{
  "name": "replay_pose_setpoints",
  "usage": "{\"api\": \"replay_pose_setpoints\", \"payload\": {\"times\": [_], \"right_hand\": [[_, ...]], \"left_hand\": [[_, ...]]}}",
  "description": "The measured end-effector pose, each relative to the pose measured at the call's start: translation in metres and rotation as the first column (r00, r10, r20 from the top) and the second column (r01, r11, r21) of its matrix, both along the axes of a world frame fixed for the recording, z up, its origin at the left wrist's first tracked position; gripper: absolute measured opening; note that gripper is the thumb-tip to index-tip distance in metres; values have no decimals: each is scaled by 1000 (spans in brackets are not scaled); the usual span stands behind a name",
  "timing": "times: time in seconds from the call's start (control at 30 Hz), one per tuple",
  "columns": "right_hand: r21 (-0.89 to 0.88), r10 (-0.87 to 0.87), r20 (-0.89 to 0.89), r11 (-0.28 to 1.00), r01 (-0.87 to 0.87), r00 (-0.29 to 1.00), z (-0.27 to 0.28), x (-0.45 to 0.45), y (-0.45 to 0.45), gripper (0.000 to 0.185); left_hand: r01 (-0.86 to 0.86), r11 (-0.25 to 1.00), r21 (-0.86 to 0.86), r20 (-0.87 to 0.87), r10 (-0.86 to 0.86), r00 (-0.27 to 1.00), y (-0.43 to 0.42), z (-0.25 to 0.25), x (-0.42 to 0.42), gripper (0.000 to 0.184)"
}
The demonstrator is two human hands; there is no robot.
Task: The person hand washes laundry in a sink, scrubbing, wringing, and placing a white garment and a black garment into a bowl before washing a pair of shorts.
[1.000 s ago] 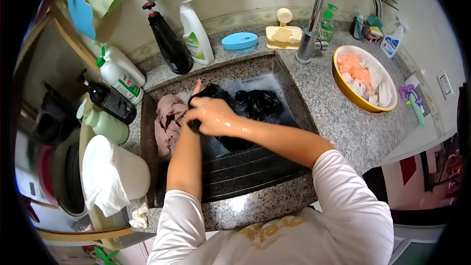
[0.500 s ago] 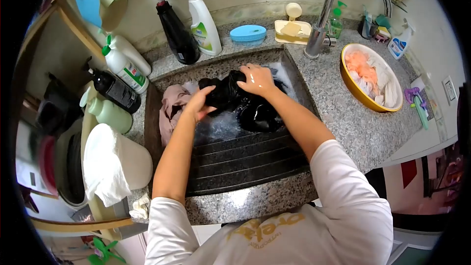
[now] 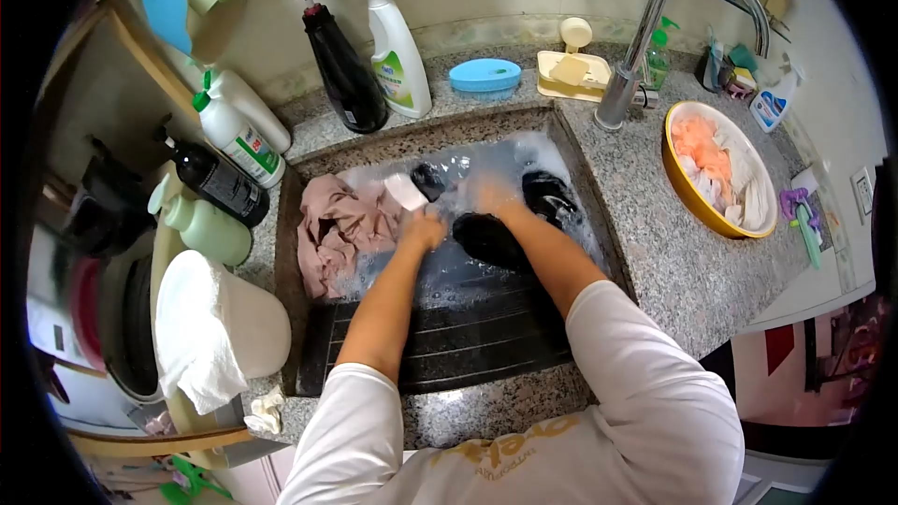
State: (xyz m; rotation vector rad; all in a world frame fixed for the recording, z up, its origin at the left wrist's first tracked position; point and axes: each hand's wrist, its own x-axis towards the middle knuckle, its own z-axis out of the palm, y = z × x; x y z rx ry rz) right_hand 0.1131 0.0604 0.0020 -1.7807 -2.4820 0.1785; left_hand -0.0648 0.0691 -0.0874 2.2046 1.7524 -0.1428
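My left hand (image 3: 427, 228) is closed at the surface of the soapy water. Right beside its fingers a pale flat piece (image 3: 405, 193) sticks up, its kind unclear. My right hand (image 3: 496, 194) is under the cloudy water, its fingers blurred and hidden. Around my hands a wet black garment (image 3: 490, 241) breaks the surface in several dark humps. To the left a dusty-pink garment (image 3: 341, 224) lies bunched, partly out of the water. All of this is in the stone sink (image 3: 599, 192), whose ribbed dark slope (image 3: 449, 346) rises toward me.
Behind the sink stand a black pump bottle (image 3: 341, 65), a white spray bottle (image 3: 398, 56), a blue brush (image 3: 485, 76) and a soap dish (image 3: 572, 75). The tap (image 3: 613, 98) rises back right, near a yellow basin (image 3: 697, 192) of laundry. A white bucket (image 3: 257, 323) stands left.
The black garment has gone from my hands down into the water and spread out. My right hand has sunk below the surface; my left hand has moved right and nearer me. The pale piece now shows.
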Motion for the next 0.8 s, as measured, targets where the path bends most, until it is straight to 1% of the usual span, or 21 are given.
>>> {"api": "replay_pose_setpoints", "payload": {"times": [0.03, 0.07, 0.1, 0.13, 0.17, 0.2, 0.23, 0.27, 0.3, 0.33, 0.37, 0.4, 0.43, 0.5, 0.53, 0.6, 0.7, 0.77, 0.8], "right_hand": [[60, -102, 1, 993, 101, 995, 11, -2, 1, 56], [65, -102, -3, 993, 102, 995, -3, -3, 4, 56], [336, -144, -244, 915, 223, 959, -34, -5, 9, 51], [537, -106, -472, 752, 381, 875, -50, -7, 11, 46], [534, -107, -475, 754, 383, 874, -42, -9, 11, 46], [147, -235, -564, 915, 376, 792, -25, -13, 11, 42], [-257, -389, -588, 921, 292, 709, -6, -17, 8, 37], [-118, -227, -608, 973, 196, 761, 12, -22, 1, 34], [21, -60, -601, 996, 91, 797, 33, -28, -8, 32], [83, 46, -585, 997, 3, 810, 63, -36, -25, 30], [141, 151, -563, 986, -86, 813, 92, -45, -47, 28], [281, 288, -521, 947, -157, 804, 112, -54, -66, 27], [413, 416, -459, 882, -226, 785, 122, -63, -81, 26], [546, 595, -289, 746, -382, 750, 120, -78, -94, 30], [544, 593, -292, 748, -380, 750, 118, -79, -95, 30], [697, 671, -245, 623, -354, 700, 109, -80, -90, 37], [689, 557, -404, 707, -159, 726, 80, -55, -56, 45], [609, 416, -451, 790, -69, 789, 71, -33, -44, 48], [559, 324, -433, 829, -32, 841, 64, -20, -38, 49]], "left_hand": [[21, 998, -67, 95, -14, 995, 16, -21, -9, 58], [21, 998, -61, 91, -16, 996, 16, -12, -11, 58], [-13, 999, -35, 253, 22, 967, 10, 4, -14, 58], [-52, 999, -15, 409, 54, 911, 1, 24, -17, 59], [-144, 966, -215, 645, 251, 722, -12, 56, -15, 59], [-195, 893, -407, 778, 450, 438, -26, 89, -13, 60], [-248, 732, -635, 743, 666, 64, -35, 110, -1, 60], [-75, 730, -679, 733, 679, -36, -31, 113, -2, 64], [103, 715, -691, 703, 699, -135, -27, 116, -3, 67], [34, 639, -769, 628, 764, -149, -30, 129, 1, 71], [63, 712, -699, 697, 699, -163, 10, 63, -19, 68], [90, 744, -662, 714, 662, -227, 12, 64, -20, 65], [129, 782, -610, 735, 620, -275, 8, 75, -18, 62], [190, 828, -527, 757, 559, -337, -7, 97, -21, 57], [207, 848, -489, 770, 530, -354, -14, 104, -23, 54], [229, 855, -466, 777, 519, -357, -22, 112, -20, 49], [249, 837, -488, 782, 546, -300, -15, 103, -13, 41], [246, 789, -564, 755, 613, -235, -18, 108, -10, 36], [206, 754, -624, 716, 657, -237, -36, 141, 0, 24]]}}
